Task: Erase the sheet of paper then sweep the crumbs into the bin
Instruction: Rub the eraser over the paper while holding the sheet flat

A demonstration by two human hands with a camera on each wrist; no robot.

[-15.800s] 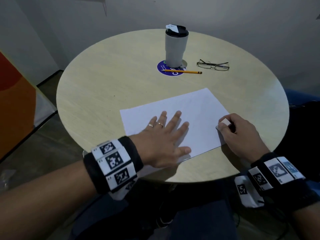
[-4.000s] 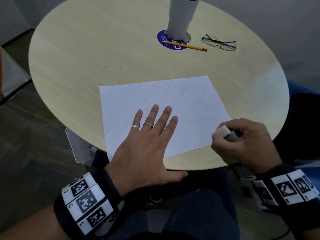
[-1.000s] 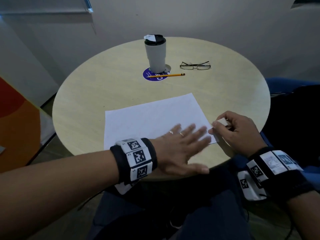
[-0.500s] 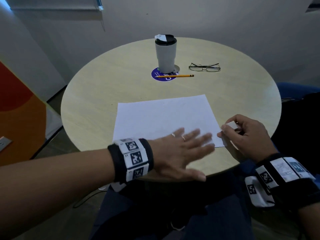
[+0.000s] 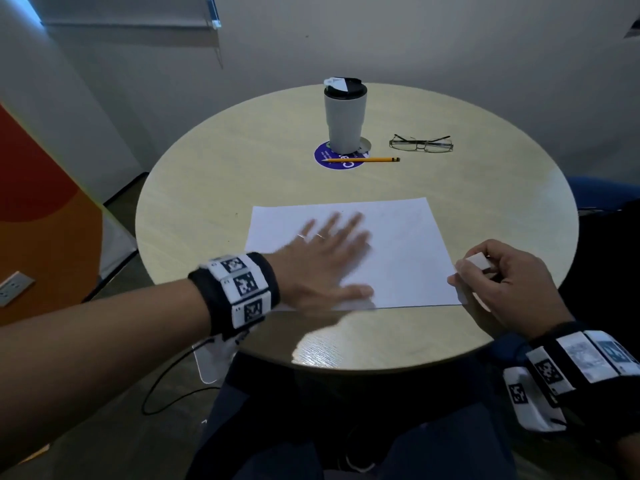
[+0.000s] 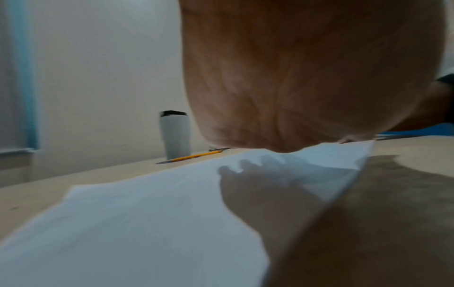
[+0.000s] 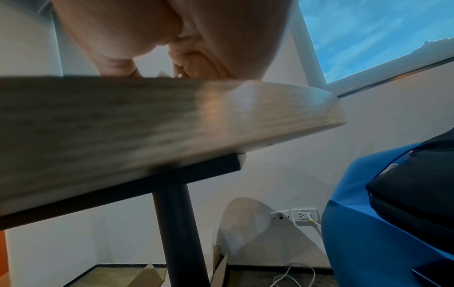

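A white sheet of paper (image 5: 398,244) lies on the round wooden table (image 5: 214,202), near its front edge. My left hand (image 5: 332,251) lies flat on the sheet's left half with straight, spread fingers, blurred by motion. In the left wrist view the palm (image 6: 307,77) hovers just over the paper (image 6: 147,223). My right hand (image 5: 498,278) rests at the sheet's right front corner and pinches a small white eraser (image 5: 479,262) between thumb and fingers. No bin shows clearly; a clear plastic edge (image 5: 207,365) peeks out under the table's front left.
At the back of the table a grey tumbler (image 5: 343,116) stands on a purple coaster (image 5: 323,157), with a yellow pencil (image 5: 363,160) in front and glasses (image 5: 420,144) to the right. A blue seat with a dark bag (image 7: 405,203) is at the right.
My left hand has slid left across the sheet, from its right front corner to its left half. The right hand keeps the eraser at the right corner.
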